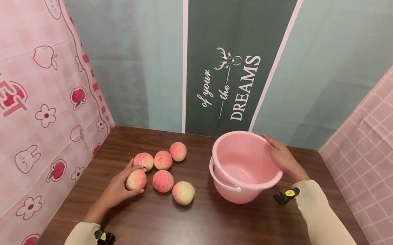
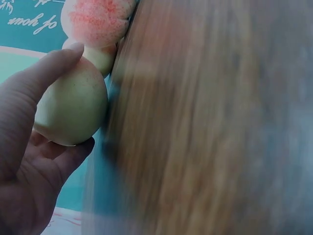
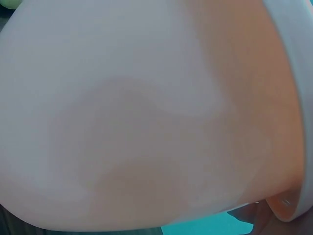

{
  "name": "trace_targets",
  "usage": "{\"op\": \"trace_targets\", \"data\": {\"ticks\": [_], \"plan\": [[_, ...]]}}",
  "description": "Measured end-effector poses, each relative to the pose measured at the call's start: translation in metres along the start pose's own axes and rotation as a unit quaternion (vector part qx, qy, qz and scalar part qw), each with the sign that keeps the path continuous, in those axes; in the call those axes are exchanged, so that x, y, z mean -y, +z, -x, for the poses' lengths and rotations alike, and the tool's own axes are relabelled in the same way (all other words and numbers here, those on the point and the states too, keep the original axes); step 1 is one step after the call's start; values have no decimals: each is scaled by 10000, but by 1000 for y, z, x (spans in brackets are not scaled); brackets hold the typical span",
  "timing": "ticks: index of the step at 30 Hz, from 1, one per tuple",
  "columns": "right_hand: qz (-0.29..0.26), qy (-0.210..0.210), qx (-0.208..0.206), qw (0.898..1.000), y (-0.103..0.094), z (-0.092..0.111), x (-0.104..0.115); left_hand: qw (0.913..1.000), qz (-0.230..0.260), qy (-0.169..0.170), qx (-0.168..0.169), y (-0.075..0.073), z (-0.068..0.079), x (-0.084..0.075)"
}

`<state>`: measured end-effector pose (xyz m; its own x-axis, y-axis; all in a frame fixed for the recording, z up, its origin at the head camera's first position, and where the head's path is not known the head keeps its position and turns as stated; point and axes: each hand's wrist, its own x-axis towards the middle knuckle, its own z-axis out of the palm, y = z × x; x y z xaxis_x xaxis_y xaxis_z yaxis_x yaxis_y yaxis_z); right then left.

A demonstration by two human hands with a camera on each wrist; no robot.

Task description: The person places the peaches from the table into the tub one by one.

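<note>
At the left of the table, my left hand [image 1: 116, 190] holds a pink and cream peach [image 1: 137, 180] between thumb and fingers. The left wrist view shows this peach's pale side [image 2: 73, 107]. Close to it are several others: one just behind [image 1: 144, 160], a redder one to its right [image 1: 163, 181] and a mostly cream one [image 1: 183, 193]. On the right stands a pink bucket [image 1: 236, 192], its mouth tilted towards me. My right hand [image 1: 283, 156] grips the bucket at its right rim; part of the fingers is hidden. The bucket's outer wall [image 3: 146, 122] nearly fills the right wrist view.
A white handle [image 1: 223, 184] hangs down the bucket's near left side. Two more peaches [image 1: 163, 160] lie farther back on the brown wooden table [image 1: 181, 236]. Printed cloth [image 1: 146, 49] hangs behind the table and along both sides.
</note>
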<state>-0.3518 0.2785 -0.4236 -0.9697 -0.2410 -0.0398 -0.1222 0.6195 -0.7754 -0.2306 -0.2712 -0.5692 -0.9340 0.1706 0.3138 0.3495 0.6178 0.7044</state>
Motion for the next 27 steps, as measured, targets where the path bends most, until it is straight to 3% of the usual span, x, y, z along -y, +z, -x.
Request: {"op": "trace_targets", "data": {"ticks": [5,9,13,19,21,27], "plan": [[-510,137,93,9986,2,-1,2,9998,-7,-88,-200,-5,1,-1],[-102,-231,-13,9997,5,-5,2,9986,51,-256,-464,-15,1,-8],[-9,-276,-65,9996,9,-10,2,9973,100,-382,-613,-24,-3,-13],[40,-277,-152,9995,12,-12,1,9962,211,-246,-807,-21,-9,-20],[156,-370,-85,9992,11,-11,1,9956,279,-194,-875,-20,-12,-29],[992,-987,238,9899,4,1,-2,9957,408,14,-833,-28,-18,-75]]}}
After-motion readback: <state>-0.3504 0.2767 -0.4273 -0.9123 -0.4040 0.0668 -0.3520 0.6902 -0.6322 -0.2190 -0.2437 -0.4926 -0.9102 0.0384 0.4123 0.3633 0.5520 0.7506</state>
